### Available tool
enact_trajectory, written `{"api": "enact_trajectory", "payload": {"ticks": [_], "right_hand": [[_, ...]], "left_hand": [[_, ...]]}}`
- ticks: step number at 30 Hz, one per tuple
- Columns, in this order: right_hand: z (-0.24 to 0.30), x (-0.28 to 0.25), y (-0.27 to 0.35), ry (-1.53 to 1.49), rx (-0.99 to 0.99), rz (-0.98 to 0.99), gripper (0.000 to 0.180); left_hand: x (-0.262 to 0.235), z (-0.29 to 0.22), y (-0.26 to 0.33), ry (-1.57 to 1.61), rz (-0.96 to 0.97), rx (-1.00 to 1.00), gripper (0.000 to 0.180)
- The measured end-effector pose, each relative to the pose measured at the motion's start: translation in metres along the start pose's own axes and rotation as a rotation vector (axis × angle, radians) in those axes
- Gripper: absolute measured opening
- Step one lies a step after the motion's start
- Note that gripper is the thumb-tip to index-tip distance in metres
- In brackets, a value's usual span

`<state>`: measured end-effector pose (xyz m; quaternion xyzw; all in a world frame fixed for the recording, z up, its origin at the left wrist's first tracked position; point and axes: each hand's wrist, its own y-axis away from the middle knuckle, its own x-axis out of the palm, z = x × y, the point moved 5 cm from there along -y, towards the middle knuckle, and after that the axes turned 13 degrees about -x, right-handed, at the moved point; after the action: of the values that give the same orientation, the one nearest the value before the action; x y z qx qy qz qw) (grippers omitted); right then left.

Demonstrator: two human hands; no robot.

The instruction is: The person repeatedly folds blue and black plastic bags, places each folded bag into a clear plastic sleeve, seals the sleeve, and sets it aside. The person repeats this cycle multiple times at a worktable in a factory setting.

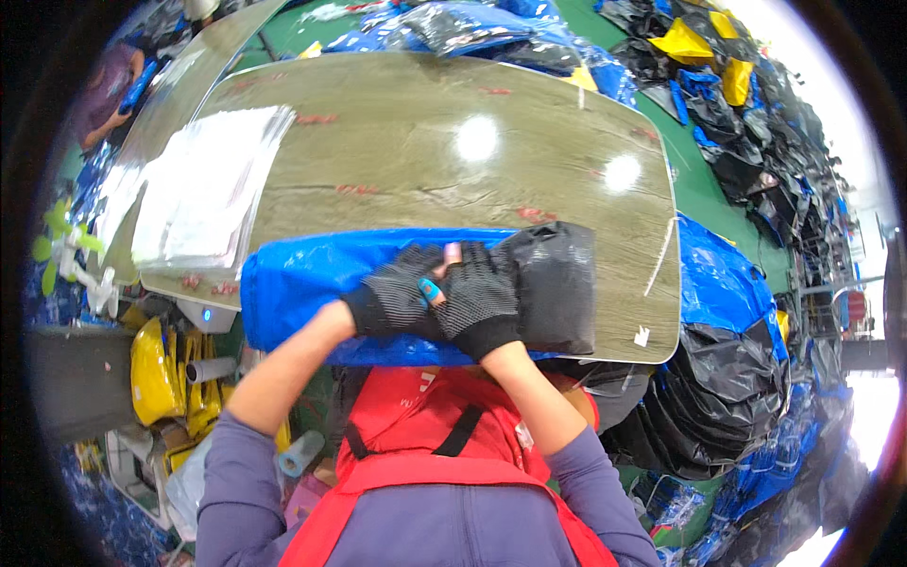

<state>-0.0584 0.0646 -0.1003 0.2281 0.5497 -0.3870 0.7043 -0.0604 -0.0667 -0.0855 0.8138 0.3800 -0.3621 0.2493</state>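
Note:
A long folded bundle of blue and black sheet material lies across the near edge of the table, its blue part at the left and its black end at the right. My left hand, in a dark dotted glove, presses on the blue part. Beside it and partly touching it, my right hand rests in a matching glove near where blue meets black. Both hands lie rather flat on top of the bundle. A bare thumb with a blue band shows between them; some fingers overlap and are hidden.
The wood-patterned table carries a stack of white plastic-looking sheets at the left. Blue and black bags crowd its right side, and more sheeting lies beyond it. Yellow bags hang lower left. Another person stands far left.

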Motion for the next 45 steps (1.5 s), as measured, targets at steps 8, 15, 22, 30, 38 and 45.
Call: {"api": "enact_trajectory", "payload": {"ticks": [8, 15, 22, 30, 38, 45], "right_hand": [[0.041, 0.014, -0.023, 0.107, 0.161, 0.045, 0.07], [0.043, 0.041, -0.028, 0.115, -0.11, -0.066, 0.055], [0.059, 0.007, 0.044, -0.066, -0.439, -0.434, 0.032], [0.031, 0.071, 0.081, -0.357, -0.233, -0.417, 0.033], [0.004, 0.079, 0.11, -0.982, -0.229, -0.649, 0.031], [0.016, -0.037, 0.125, -0.369, -0.094, -0.621, 0.021]], "left_hand": [[-0.04, 0.203, 0.155, -0.299, -0.573, -0.737, 0.079], [0.004, 0.135, 0.189, 0.991, -0.612, -0.771, 0.08], [0.024, 0.13, 0.219, 1.479, -0.482, -0.943, 0.067], [-0.039, -0.101, -0.032, 0.97, -0.269, -0.458, 0.049], [0.06, -0.143, -0.116, 0.312, -0.028, 0.085, 0.027], [0.082, -0.144, -0.148, -0.513, -0.358, 0.329, 0.048]]}}
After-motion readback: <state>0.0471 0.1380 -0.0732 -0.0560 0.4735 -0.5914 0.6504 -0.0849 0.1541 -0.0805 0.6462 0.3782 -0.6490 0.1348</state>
